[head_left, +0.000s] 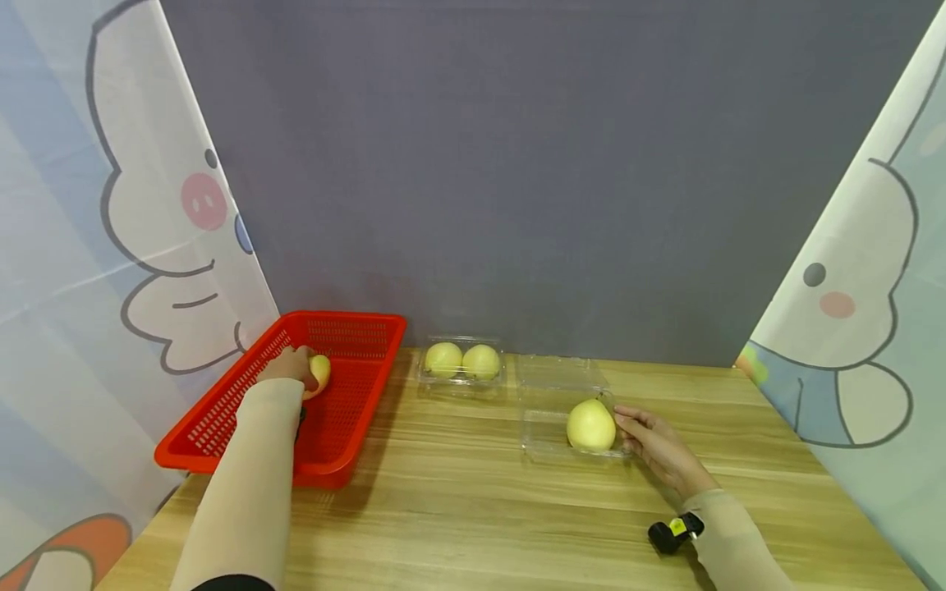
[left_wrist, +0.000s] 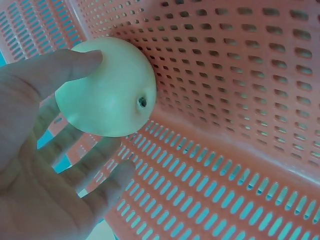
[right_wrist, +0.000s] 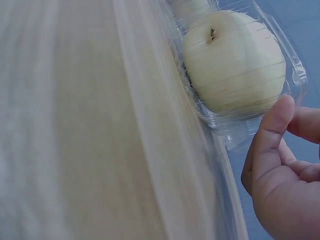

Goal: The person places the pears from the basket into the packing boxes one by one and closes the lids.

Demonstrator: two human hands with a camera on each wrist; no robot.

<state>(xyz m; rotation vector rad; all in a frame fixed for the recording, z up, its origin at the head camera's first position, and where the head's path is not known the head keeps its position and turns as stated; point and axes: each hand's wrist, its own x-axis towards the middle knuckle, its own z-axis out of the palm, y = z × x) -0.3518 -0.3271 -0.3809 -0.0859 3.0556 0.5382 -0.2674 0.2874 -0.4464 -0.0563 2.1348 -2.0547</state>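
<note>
A: We've got the left hand [head_left: 296, 365] in the red basket [head_left: 222, 419] at lower left, thumb and loosely spread fingers cupping a pear [left_wrist: 107, 87].

B: Yep, and our right hand [head_left: 658, 447] at lower right, fingers gently curled, touches the open clear clamshell [head_left: 543, 443] holding another pear [head_left: 590, 424]; whether it grips, we can't tell.
</note>
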